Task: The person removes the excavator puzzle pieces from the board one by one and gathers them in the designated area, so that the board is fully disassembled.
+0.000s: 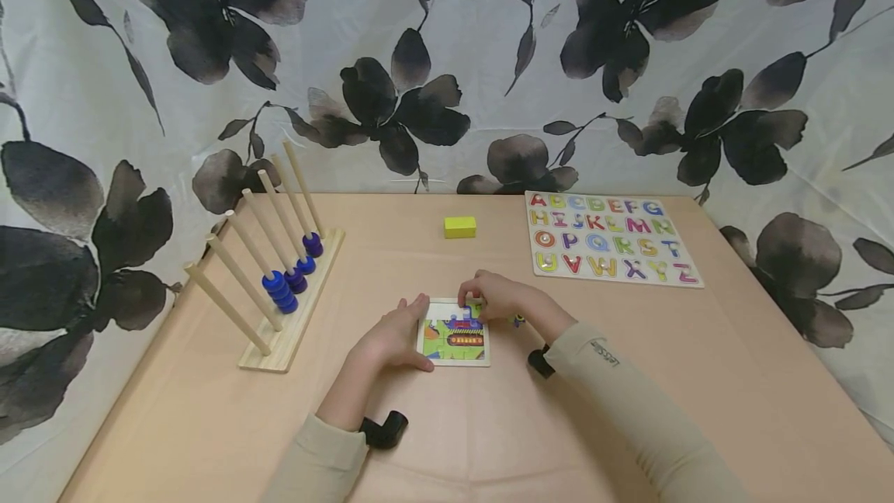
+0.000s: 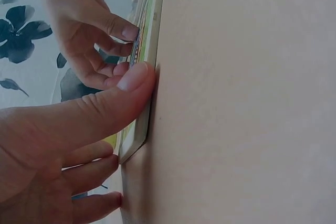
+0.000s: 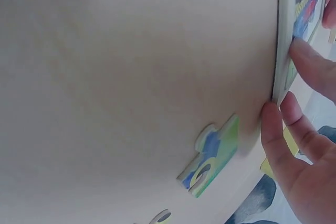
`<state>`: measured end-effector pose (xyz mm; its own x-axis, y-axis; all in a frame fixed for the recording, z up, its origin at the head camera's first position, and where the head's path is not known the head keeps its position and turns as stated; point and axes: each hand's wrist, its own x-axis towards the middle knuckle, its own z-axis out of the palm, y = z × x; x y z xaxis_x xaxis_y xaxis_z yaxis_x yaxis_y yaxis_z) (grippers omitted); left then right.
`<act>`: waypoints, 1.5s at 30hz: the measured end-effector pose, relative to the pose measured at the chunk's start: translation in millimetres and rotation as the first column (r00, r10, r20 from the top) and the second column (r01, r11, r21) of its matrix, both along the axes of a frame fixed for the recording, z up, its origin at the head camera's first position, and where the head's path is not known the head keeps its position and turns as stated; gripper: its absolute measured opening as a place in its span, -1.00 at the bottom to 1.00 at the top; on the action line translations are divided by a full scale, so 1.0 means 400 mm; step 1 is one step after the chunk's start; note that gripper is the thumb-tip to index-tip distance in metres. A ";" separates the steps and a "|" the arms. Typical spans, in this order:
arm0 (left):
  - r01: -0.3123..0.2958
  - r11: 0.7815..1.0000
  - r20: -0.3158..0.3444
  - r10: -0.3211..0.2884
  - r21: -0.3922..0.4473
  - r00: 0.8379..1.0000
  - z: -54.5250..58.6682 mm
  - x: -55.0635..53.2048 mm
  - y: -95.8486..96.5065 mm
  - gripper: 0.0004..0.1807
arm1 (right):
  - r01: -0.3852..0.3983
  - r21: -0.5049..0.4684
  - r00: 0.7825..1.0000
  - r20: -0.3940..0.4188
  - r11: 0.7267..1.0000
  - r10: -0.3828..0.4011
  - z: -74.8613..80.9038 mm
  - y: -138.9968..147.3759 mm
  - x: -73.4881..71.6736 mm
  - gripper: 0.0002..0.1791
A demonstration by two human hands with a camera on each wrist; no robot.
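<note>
A small jigsaw puzzle (image 1: 454, 340) in a pale frame lies on the table, showing a red and blue vehicle on green. My left hand (image 1: 394, 336) holds the frame at its left side, thumb (image 2: 134, 80) along the near edge. At the far right corner, my right hand (image 1: 499, 297) bends over the puzzle and pinches a green puzzle piece (image 1: 476, 307), mostly hidden by the fingers. Its thumb (image 3: 312, 66) touches the picture, with two fingertips at the frame's edge. A loose blue, yellow and green piece (image 3: 212, 153) lies beside the frame, near another piece (image 3: 164, 216).
A wooden peg rack (image 1: 300, 332) with blue and purple rings stands on the left. Beyond the puzzle sits a yellow block (image 1: 459, 227). An alphabet board (image 1: 615, 239) lies at the back right, before a flowered cloth (image 1: 517, 115).
</note>
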<state>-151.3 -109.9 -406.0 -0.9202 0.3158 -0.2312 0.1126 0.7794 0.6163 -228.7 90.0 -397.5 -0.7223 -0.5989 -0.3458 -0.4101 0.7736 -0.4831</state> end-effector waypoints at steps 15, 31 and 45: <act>0.008 1.000 -0.012 -0.008 0.015 1.000 -0.003 0.000 -0.004 0.16 | -0.015 -0.050 0.999 -0.043 0.999 0.013 0.011 -0.005 0.010 -0.71; 0.005 1.000 -0.012 -0.005 0.020 1.000 -0.006 0.001 -0.004 0.16 | 0.072 -0.177 0.995 -0.060 0.982 -0.083 -0.009 0.009 0.011 -0.55; 0.030 1.000 -0.042 -0.030 -0.001 0.999 -0.011 0.000 -0.006 0.17 | 0.109 -0.252 0.987 -0.086 0.962 -0.135 0.034 0.106 0.030 -0.59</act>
